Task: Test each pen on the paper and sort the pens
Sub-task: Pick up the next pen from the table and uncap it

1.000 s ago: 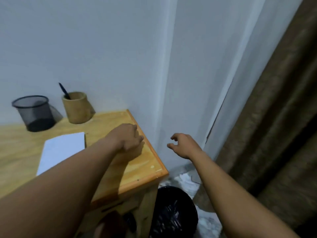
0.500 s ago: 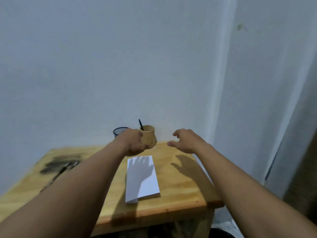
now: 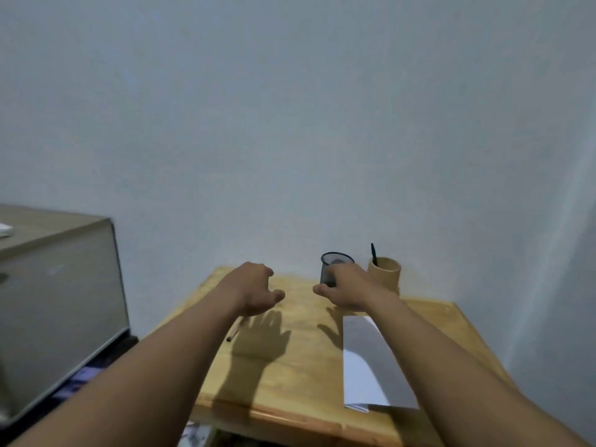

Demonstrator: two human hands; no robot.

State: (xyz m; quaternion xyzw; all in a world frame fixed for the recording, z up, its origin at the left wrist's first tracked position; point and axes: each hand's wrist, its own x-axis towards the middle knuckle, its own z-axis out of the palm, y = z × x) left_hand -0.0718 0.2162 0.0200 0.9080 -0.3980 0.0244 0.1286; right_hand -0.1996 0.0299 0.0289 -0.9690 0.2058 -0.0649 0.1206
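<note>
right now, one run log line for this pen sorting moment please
phase: reaching | left hand: open, empty, above table | right hand: open, empty, near mesh cup | paper: unmarked | wooden cup: one pen

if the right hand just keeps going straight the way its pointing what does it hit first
Probably the black mesh cup: the right hand points toward the wall with its fingertips overlapping the cup's base. The wooden cup sits just right of that line. Depth is unclear.

Mesh cup [image 3: 335,267] & wooden holder [image 3: 385,275] block rear.
</note>
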